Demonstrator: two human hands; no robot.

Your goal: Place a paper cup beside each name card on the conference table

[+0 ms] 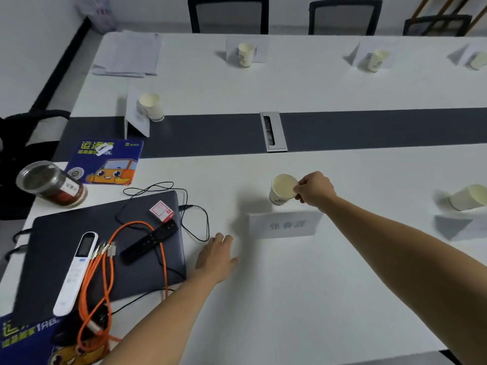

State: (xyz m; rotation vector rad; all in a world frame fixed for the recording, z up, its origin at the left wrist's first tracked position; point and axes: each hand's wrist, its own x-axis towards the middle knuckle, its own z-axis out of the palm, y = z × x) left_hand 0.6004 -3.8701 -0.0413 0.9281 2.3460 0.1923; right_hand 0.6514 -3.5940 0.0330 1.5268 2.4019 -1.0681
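Right hand [315, 189] pinching the rim of the paper cup [282, 190], upright on the counter [290, 299] at twelve o'clock from the name card [284, 224], just beyond it. Left hand [216, 255] open, flat, empty, at eight o'clock and farther.

cup [282, 190]: thin paper, pinched by the fingers [299, 189]
name card [284, 224]: matt paper
table [290, 299]: smooth, white, slightly shiny

You face a white conference table [263, 85] with a grey centre strip [369, 130]; beyond it, three mesh-backed chairs [228, 14] line a pale wall [39, 17].
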